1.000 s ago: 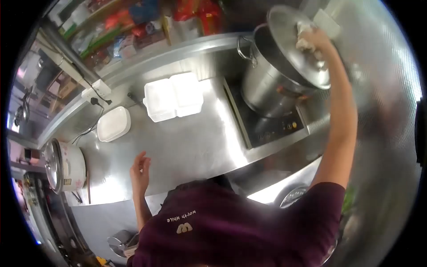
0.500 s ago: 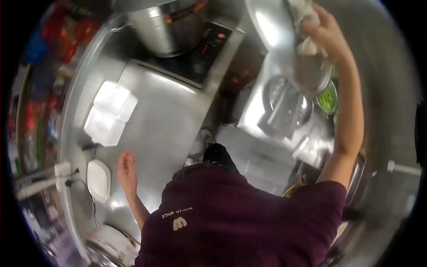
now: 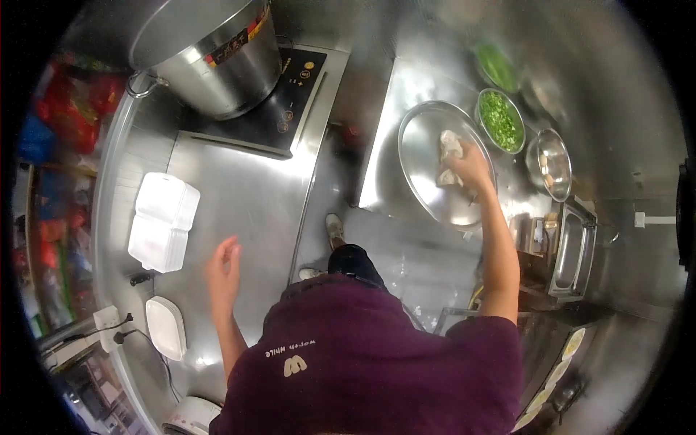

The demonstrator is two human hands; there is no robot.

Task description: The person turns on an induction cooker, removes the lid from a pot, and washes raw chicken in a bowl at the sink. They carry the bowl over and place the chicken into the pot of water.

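My right hand (image 3: 470,165) grips a whitish cloth (image 3: 449,154) at the middle of a round metal lid (image 3: 424,163). The lid is over the right-hand steel counter (image 3: 384,138), beside a bowl of chopped greens (image 3: 501,122); whether it touches the counter I cannot tell. My left hand (image 3: 223,268) is over the left steel counter (image 3: 261,203), slightly blurred, fingers loosely apart and holding nothing. It is nearest to the stacked white foam boxes (image 3: 161,221). At the upper left, a large steel pot (image 3: 225,65) stands uncovered on a black induction cooker (image 3: 290,101).
A metal bowl with a few light brown items (image 3: 549,165) and another bowl of greens (image 3: 497,67) stand at the right. White trays (image 3: 166,328), a socket with cables (image 3: 109,324) and a rice cooker (image 3: 194,415) are at the lower left.
My right hand has carried the lid from the pot to the right-hand counter. The view has turned right, so the pot now appears at the upper left. My left hand remains over the left counter.
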